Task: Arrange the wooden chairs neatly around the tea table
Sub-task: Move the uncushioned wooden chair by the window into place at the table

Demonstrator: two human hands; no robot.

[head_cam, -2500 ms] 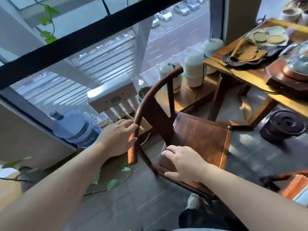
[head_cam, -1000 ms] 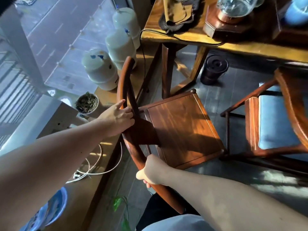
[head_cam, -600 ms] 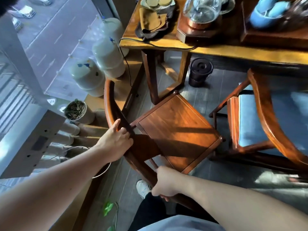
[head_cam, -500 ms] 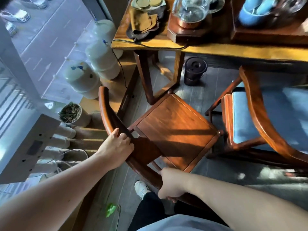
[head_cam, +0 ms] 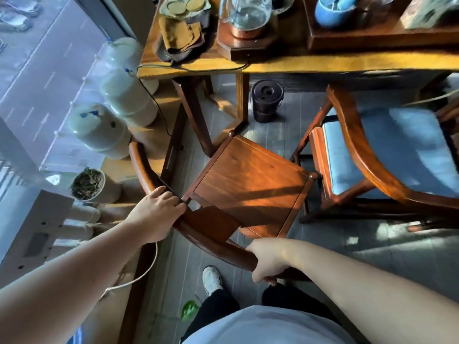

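Observation:
A dark wooden chair (head_cam: 250, 184) with a bare square seat and a curved back rail stands in front of me, its front corner close to a leg of the tea table (head_cam: 310, 64). My left hand (head_cam: 157, 209) grips the left part of the back rail. My right hand (head_cam: 269, 258) is closed around the rail's right end. A second wooden chair (head_cam: 352, 135) with a blue seat cushion stands to the right, next to the first one and half under the table edge.
A dark round lidded bin (head_cam: 267, 100) sits under the table. Three white tanks (head_cam: 99, 130) and a small potted plant (head_cam: 89, 186) line the window ledge at left. A white cord (head_cam: 139, 271) trails on the floor. Teaware and a glass kettle (head_cam: 246, 14) crowd the tabletop.
Both hands have kept their hold on the back rail and the chair has slid forward and to the right, closer to the table leg and the cushioned chair.

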